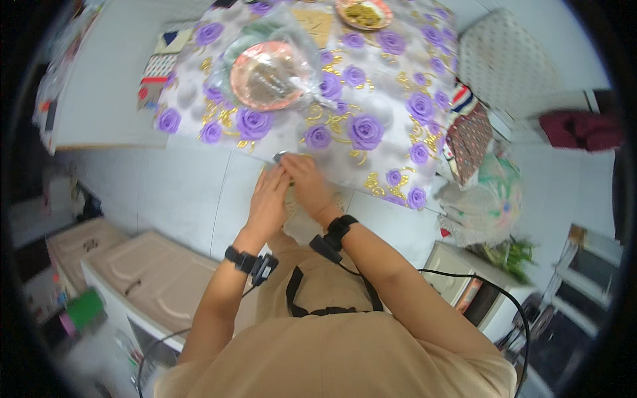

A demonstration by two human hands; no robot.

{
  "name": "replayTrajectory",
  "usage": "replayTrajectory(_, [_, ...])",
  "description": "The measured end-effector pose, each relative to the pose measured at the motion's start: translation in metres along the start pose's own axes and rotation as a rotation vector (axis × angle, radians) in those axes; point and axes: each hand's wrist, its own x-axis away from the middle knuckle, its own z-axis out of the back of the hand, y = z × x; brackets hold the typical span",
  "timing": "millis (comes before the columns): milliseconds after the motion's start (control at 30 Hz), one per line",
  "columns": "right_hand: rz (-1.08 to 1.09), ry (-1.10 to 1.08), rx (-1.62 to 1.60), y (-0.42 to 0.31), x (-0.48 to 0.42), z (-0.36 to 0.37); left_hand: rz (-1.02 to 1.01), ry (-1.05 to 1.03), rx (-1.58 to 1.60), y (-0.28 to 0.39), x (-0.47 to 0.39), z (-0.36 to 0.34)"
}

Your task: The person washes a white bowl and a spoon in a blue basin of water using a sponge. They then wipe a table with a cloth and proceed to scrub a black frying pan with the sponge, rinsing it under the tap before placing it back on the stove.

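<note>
My left hand point(271, 194) and my right hand point(308, 181) meet at the near edge of the table, their fingers close together. A small grey, shiny thing point(281, 156) shows at the fingertips; its kind and which hand bears it are unclear. Beyond my hands lies a rose-patterned tablecloth point(293, 134). On it, a pink-rimmed plate point(239, 94) sits within a clear plastic bag point(311, 64). Farther back are a tan flat piece point(316, 25) and a second plate point(387, 20) with yellowish food.
A white surface point(109, 99) adjoins the table at left. Cabinets point(154, 278) stand at lower left. At right are a patterned cloth point(470, 144), a plastic bag point(482, 204) and green leaves point(507, 253) on a cabinet. Black cables point(477, 276) run from both wrist straps.
</note>
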Motion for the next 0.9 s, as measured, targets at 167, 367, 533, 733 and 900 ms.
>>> replayTrajectory(167, [-0.083, -0.02, 0.006, -0.023, 0.026, -0.031, -0.055, -0.025, 0.029, -0.03, 0.026, -0.008])
replayTrajectory(367, [-0.508, 0.253, -0.109, -0.032, 0.042, -0.075, -0.22, -0.3, 0.11, -0.065, 0.029, 0.009])
replayTrajectory(533, [-0.861, 0.468, -0.542, -0.049, 0.072, -0.048, -0.463, -0.43, 0.238, -0.048, 0.02, 0.017])
replayTrajectory(733, [-0.758, 0.877, -0.765, -0.086, 0.176, -0.027, -0.7, -0.718, 0.367, 0.023, 0.047, -0.013])
replayTrajectory(900, [-0.725, 1.37, -0.815, -0.181, 0.28, -0.015, -0.811, -1.121, 0.452, 0.1, 0.106, -0.049])
